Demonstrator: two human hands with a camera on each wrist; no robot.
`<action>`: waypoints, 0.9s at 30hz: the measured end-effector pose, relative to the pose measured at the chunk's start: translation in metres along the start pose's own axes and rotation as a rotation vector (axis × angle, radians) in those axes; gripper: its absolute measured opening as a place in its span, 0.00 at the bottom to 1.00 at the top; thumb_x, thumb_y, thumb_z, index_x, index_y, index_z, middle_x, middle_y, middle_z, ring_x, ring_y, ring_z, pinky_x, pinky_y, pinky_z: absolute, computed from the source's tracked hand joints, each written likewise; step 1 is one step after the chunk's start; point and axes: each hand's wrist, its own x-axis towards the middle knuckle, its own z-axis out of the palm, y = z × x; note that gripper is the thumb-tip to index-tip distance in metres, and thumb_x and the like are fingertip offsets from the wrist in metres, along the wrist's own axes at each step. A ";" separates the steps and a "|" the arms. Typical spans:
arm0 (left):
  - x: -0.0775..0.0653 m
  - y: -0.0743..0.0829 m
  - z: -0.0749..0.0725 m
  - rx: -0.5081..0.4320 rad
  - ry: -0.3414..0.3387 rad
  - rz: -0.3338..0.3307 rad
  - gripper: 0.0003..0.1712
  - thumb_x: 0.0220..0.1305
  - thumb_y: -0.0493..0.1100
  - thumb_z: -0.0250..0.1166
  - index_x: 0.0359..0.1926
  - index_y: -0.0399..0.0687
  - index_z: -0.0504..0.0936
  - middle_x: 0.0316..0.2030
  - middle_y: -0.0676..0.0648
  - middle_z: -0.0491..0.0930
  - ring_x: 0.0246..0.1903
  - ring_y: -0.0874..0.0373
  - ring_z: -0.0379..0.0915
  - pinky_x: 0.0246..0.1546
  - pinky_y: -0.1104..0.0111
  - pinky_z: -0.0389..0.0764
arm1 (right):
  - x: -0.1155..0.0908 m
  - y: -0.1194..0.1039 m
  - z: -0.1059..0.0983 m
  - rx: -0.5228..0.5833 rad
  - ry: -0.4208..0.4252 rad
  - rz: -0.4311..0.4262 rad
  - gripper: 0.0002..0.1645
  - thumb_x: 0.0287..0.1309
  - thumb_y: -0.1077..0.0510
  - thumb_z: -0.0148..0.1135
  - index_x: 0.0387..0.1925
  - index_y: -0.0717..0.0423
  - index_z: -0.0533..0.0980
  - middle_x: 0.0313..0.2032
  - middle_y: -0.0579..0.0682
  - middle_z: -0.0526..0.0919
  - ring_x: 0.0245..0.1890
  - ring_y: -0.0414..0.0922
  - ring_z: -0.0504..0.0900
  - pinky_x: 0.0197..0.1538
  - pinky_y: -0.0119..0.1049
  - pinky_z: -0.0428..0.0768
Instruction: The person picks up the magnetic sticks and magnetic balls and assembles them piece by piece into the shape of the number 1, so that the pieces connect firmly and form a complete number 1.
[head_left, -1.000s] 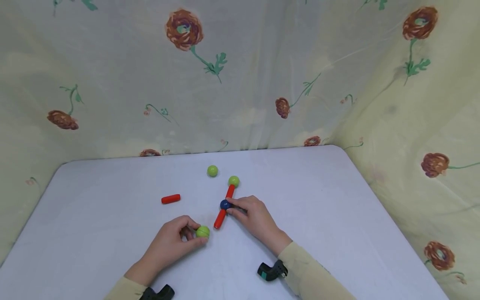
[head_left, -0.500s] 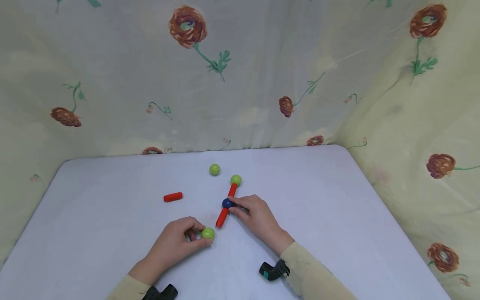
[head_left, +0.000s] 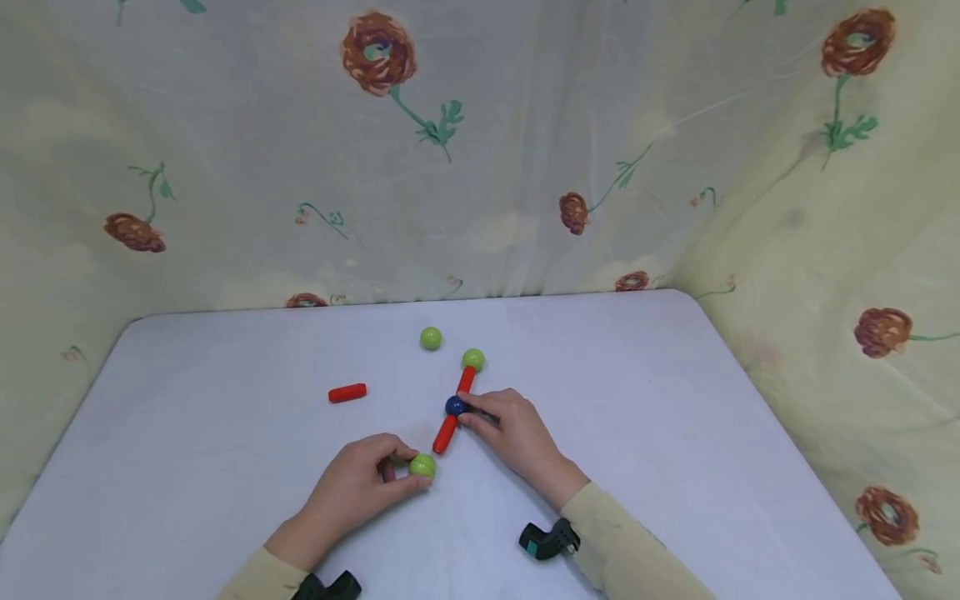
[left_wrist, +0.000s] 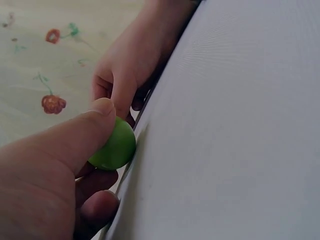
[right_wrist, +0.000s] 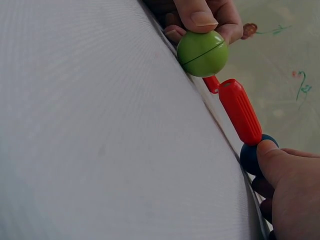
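Note:
Between thumb and fingers, my left hand (head_left: 360, 483) pinches a green ball (head_left: 423, 466) low over the table. My right hand (head_left: 517, 429) pinches a dark blue ball (head_left: 455, 406), from which two red rods stick out in opposite directions. The far red rod (head_left: 467, 379) meets another green ball (head_left: 473, 359); the near red rod (head_left: 445, 435) has a bare end, close to the held green ball but apart from it. In the right wrist view, a seam line crosses the held green ball (right_wrist: 202, 54), and the red rod (right_wrist: 240, 111) looks ridged.
A loose red rod (head_left: 347, 392) lies to the left on the white table (head_left: 645, 400). One more loose green ball (head_left: 431, 337) sits further back. Flower-patterned cloth (head_left: 495, 167) hangs behind the table and along its sides.
My left hand has moved right with the green ball, bringing it nearer the red rod's bare end. The right hand keeps its hold on the blue ball. The head view has shifted slightly.

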 end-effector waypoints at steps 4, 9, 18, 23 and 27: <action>0.000 0.003 0.000 0.011 -0.003 -0.018 0.17 0.50 0.59 0.77 0.40 0.64 0.85 0.26 0.68 0.74 0.23 0.69 0.68 0.25 0.72 0.71 | 0.000 0.000 -0.001 -0.004 -0.014 0.004 0.24 0.61 0.46 0.68 0.58 0.43 0.80 0.47 0.38 0.86 0.44 0.35 0.78 0.47 0.34 0.77; 0.000 0.004 0.003 0.016 0.018 0.002 0.16 0.51 0.57 0.77 0.40 0.64 0.86 0.26 0.66 0.75 0.22 0.69 0.67 0.24 0.72 0.70 | 0.000 -0.001 -0.002 -0.002 -0.004 -0.009 0.24 0.61 0.47 0.68 0.58 0.44 0.81 0.47 0.39 0.86 0.43 0.36 0.78 0.46 0.34 0.77; 0.002 0.006 0.007 0.045 0.039 -0.023 0.17 0.49 0.58 0.78 0.40 0.64 0.85 0.21 0.65 0.70 0.20 0.68 0.65 0.21 0.72 0.68 | -0.001 0.001 0.000 -0.003 0.004 -0.014 0.23 0.61 0.47 0.68 0.57 0.44 0.81 0.46 0.39 0.86 0.43 0.35 0.78 0.46 0.34 0.78; 0.003 0.009 0.008 0.060 0.041 -0.041 0.17 0.49 0.58 0.78 0.39 0.64 0.85 0.22 0.65 0.71 0.21 0.68 0.65 0.21 0.72 0.68 | 0.000 0.000 0.000 0.004 0.006 -0.011 0.23 0.61 0.47 0.68 0.57 0.44 0.81 0.47 0.39 0.86 0.43 0.35 0.78 0.46 0.34 0.78; 0.003 0.011 0.009 0.075 0.044 -0.051 0.18 0.48 0.58 0.79 0.40 0.64 0.85 0.25 0.65 0.74 0.21 0.68 0.65 0.21 0.72 0.68 | 0.000 0.000 0.000 0.003 0.007 0.004 0.23 0.60 0.46 0.68 0.57 0.44 0.81 0.46 0.39 0.86 0.42 0.35 0.78 0.45 0.34 0.78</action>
